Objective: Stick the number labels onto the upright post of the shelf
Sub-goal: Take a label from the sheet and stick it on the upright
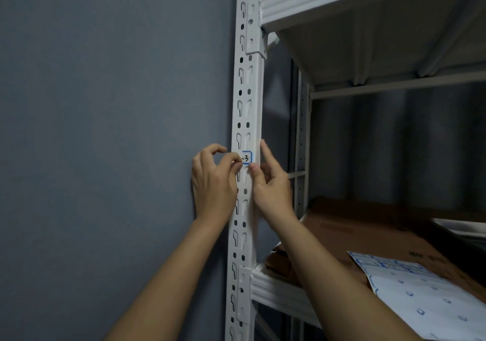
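A white perforated upright post of the shelf runs up the middle of the head view. On it, at hand height, is a small blue-bordered number label with "-3" showing. My left hand is at the post's left side, fingers curled, its thumb over the label's left end, which is hidden. My right hand is on the right. Its thumb tip touches the label's lower right corner and its index finger points straight up along the post's edge.
A grey wall is directly left of the post. A white shelf board hangs overhead at the right. On the lower shelf lies flattened cardboard with a white sheet of blue-bordered labels on it.
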`<state>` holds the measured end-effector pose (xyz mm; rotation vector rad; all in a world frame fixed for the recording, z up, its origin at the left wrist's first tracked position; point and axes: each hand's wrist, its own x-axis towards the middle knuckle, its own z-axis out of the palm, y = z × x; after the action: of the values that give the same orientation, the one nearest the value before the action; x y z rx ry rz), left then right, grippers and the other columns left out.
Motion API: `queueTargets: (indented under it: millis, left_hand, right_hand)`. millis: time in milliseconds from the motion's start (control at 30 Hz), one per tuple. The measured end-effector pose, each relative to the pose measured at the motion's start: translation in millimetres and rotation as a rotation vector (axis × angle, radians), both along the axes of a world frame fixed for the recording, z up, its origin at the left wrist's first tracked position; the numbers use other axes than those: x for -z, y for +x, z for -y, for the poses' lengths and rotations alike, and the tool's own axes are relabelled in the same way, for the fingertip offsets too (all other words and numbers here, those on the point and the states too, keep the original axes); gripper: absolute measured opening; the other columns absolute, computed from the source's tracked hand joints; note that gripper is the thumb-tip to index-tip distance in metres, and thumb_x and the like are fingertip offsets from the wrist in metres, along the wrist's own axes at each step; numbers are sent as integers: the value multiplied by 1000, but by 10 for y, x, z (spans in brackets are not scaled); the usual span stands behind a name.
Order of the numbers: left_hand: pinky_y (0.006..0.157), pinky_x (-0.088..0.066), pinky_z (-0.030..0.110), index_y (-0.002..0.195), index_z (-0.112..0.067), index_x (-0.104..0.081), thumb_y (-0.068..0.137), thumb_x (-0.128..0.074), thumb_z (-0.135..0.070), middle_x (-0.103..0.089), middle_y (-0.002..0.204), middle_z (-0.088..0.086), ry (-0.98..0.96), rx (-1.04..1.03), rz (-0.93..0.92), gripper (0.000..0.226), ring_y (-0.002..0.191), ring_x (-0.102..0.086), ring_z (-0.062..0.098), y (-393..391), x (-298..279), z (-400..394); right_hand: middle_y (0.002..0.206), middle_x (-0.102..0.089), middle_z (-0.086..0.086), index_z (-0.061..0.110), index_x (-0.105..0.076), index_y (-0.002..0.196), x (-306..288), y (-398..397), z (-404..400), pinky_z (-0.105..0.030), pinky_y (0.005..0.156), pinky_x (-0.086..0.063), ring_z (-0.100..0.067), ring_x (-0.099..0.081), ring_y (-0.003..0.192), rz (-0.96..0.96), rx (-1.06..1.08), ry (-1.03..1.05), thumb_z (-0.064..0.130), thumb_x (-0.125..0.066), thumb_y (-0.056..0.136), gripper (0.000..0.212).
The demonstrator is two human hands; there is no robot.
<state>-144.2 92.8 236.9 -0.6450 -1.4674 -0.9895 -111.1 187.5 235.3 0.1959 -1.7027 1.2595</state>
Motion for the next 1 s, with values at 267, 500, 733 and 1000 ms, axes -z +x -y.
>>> queueTargets:
  millis: [267,500,733,1000]
  left_hand:
    - [89,-30,24,92,-19,-67,85,-66,-22,-49,111,1,-11,107,85,7,107,-39,17,55,-98,55]
    - [90,-41,33,92,-25,-70,86,-66,-25,-53,109,-3,-10,129,56,7,109,-38,14,63,-179,25]
    - [89,-38,30,87,-25,-71,83,-69,-28,-50,120,-1,80,125,99,6,115,-40,19,75,-158,-13]
    - [95,-40,39,85,-25,-71,81,-70,-28,-49,118,-2,90,163,144,5,117,-39,19,82,-166,-20]
  right_hand:
    - [113,-69,11,78,-36,114,-17,31,1,-45,97,-50,-9,-65,106,19,9,10,39,-54,90,49]
    - [125,-65,7,74,-34,122,-17,66,25,-42,100,-49,-9,-61,113,26,0,1,33,-55,94,53]
    - [130,-63,6,74,-35,121,-13,28,34,-43,103,-47,-10,-59,118,14,-5,-28,40,-54,89,51]
    - [135,-59,7,55,-35,136,-3,2,8,-41,106,-44,-9,-57,121,22,-20,-32,34,-55,92,52]
